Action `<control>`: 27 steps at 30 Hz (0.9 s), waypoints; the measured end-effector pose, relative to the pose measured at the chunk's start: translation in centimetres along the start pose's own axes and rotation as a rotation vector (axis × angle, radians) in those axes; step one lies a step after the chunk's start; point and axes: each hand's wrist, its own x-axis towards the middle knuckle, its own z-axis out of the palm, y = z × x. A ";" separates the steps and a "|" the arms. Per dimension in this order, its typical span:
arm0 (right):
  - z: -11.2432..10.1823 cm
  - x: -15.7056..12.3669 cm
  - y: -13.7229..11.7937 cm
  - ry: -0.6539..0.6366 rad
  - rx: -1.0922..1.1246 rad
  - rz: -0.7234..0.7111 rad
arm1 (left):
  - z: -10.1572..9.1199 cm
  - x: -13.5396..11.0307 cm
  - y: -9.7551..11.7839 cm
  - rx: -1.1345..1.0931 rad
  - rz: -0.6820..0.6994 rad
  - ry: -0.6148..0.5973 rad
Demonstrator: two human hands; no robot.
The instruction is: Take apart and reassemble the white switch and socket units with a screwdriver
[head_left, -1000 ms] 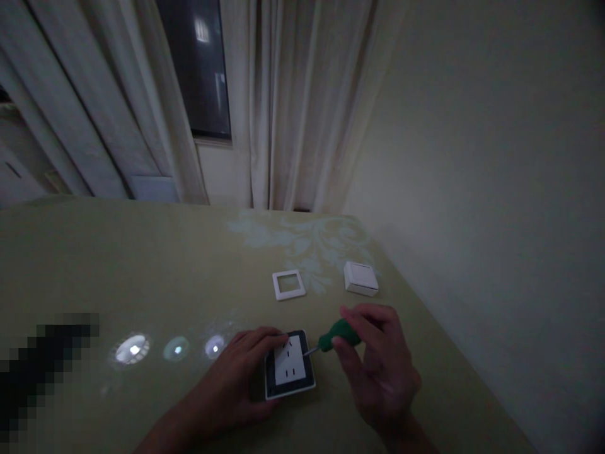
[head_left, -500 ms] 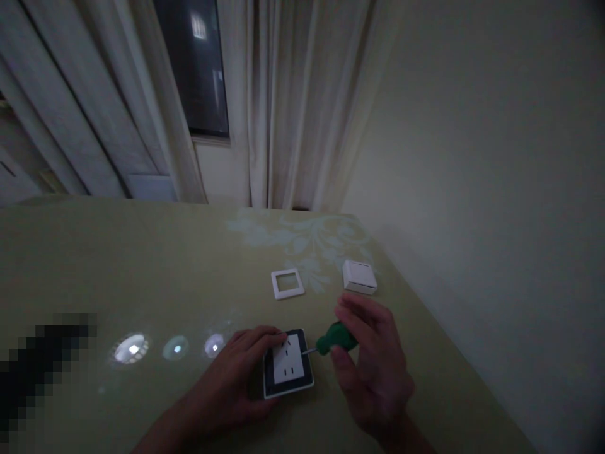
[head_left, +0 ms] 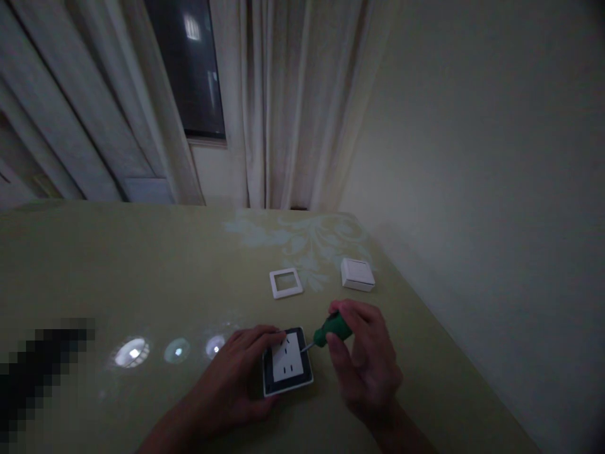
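Observation:
My left hand (head_left: 243,372) grips a wall socket (head_left: 288,366) by its left side, fingers over the top edge and thumb at the lower edge. The socket has a white slotted face in a dark surround with a pale rim. In my right hand (head_left: 368,359) is a screwdriver (head_left: 332,328) with a green handle, held between thumb and fingers. Its thin metal shaft slants down to the left, and the tip meets the right side of the socket's white face. Whether a screw sits under the tip is too small to tell.
A white square frame (head_left: 286,293) lies on the table (head_left: 142,265) beyond the socket. Right of it stands a white box-like block (head_left: 358,275). A wall (head_left: 472,189) runs along the table's right edge, and curtains (head_left: 302,113) hang behind the far edge.
My right hand has shifted slightly left, and its fingers have closed more around the screwdriver handle. The screwdriver is tilted a little more steeply. My left hand still holds the socket in place.

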 end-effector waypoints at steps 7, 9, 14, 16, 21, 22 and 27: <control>0.1 -0.1 -0.2 -0.119 0.162 0.051 | 0.1 0.1 -0.2 0.015 -0.004 -0.005; 0.3 -0.2 -0.2 -0.053 0.213 0.069 | 0.1 0.1 -0.3 0.018 0.004 -0.006; 0.4 -0.2 -0.2 -0.016 0.152 0.054 | -0.1 0.2 0.0 0.012 0.000 -0.008; 0.2 0.0 -0.2 -0.104 0.175 0.070 | -0.2 0.2 0.2 0.004 0.001 -0.010; 0.5 0.3 0.0 -0.033 0.245 0.100 | -0.2 0.2 0.2 -0.002 0.003 -0.004; 0.6 0.3 0.1 0.020 0.235 0.095 | -0.1 0.2 0.1 0.003 -0.001 -0.003; 0.8 0.3 0.0 0.018 0.296 0.141 | -0.1 0.2 0.0 0.002 0.007 -0.006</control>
